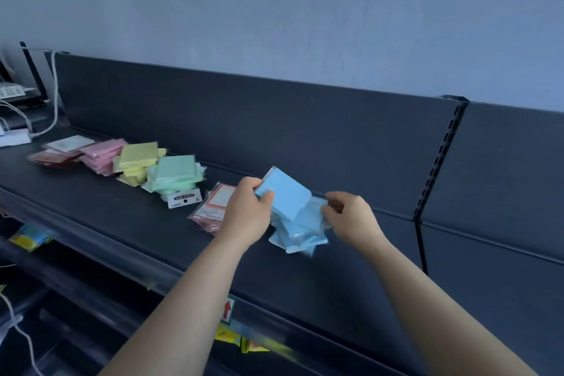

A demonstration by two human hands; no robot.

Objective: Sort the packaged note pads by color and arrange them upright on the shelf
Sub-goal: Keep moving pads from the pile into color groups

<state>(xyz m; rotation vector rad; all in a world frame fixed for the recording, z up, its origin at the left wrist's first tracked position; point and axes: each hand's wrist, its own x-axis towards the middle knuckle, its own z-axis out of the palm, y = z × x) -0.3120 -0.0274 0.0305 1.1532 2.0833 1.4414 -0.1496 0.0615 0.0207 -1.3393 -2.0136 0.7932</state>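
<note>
Piles of packaged note pads lie along the dark shelf (128,223). From the left come a red pile (52,157), a pink pile (102,154), a yellow pile (135,162) and a green pile (174,175) resting on a small white box (184,199). A flat pile of orange-framed packs (213,207) lies beside my left hand (247,210). That hand grips the left edge of a tilted blue pad (285,194), raised over a heap of blue pads (300,233). My right hand (351,217) pinches the right edge of a blue pack in the heap.
The shelf's dark back panel (274,119) rises behind the pads, with a slotted upright (439,162) to the right. White cables and a power strip (15,137) sit at the far left. Yellow packets (244,342) hang on the lower shelf.
</note>
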